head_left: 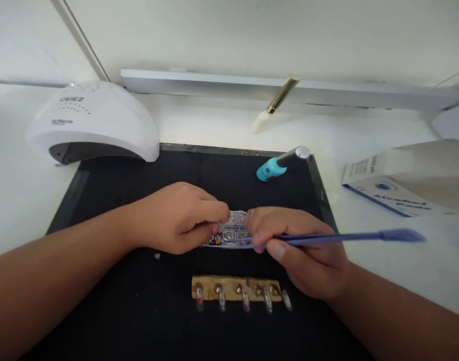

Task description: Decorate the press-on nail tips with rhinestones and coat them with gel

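Observation:
A clear compartment case [235,228] of small rhinestones lies on the black mat [169,301], and one of its compartments holds dark and orange pieces. My left hand [184,218] is closed on its left end, thumb and forefinger at the edge. Purple tweezers [365,237] are gripped in my right hand [308,250], their tips pointing left over the case. Fingers of that hand also rest at the case's right end. Nearer to me is a tan strip [231,282] bearing several clear nail tips [245,300], some with tiny coloured stones.
A white nail lamp [101,110] stands at the back left. A turquoise polish bottle [271,169] is on the mat's far right. Behind it lies a gold-handled brush [282,98]. An open alcohol pads box [391,195] sits at the right. A tiny stone [157,255] lies on the mat.

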`<state>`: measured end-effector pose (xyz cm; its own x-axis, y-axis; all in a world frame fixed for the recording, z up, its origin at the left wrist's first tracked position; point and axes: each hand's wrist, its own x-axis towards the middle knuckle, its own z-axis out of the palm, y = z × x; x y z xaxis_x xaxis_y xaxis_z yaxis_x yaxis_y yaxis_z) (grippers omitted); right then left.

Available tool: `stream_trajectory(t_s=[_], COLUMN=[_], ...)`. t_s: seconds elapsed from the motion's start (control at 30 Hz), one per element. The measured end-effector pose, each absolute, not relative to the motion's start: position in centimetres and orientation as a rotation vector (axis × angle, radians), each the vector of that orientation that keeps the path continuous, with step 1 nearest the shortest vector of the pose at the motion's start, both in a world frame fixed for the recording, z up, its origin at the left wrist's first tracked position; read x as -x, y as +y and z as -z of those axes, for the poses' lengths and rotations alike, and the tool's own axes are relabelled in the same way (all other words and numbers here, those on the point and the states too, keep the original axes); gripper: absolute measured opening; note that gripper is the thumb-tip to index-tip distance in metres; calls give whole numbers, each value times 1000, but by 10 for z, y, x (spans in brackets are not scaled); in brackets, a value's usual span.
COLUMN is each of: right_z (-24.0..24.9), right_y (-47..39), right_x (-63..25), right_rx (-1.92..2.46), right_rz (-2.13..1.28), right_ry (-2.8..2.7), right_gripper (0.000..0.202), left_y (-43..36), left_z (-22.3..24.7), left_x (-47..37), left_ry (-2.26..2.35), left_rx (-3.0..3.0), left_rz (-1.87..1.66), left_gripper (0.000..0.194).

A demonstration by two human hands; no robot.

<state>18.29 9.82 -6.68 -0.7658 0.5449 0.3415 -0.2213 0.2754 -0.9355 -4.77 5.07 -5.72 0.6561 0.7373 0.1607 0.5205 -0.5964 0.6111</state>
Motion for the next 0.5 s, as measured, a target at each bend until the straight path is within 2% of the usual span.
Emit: stream_trajectory(t_s=[0.27, 0.5], right_z=[56, 55], right_y=[102, 99], right_x=[-184, -184], right_rx=[189, 274], right_rz=[-1108, -1068], right_ry=[-2431, -2482], right_gripper=[15, 7], left_y=[53, 53], left_z=[57, 57], left_x=[49, 48], left_ry=[965, 972], left_rx=[-2155, -2136], left_rz=[-636, -648], left_gripper=[13, 14])
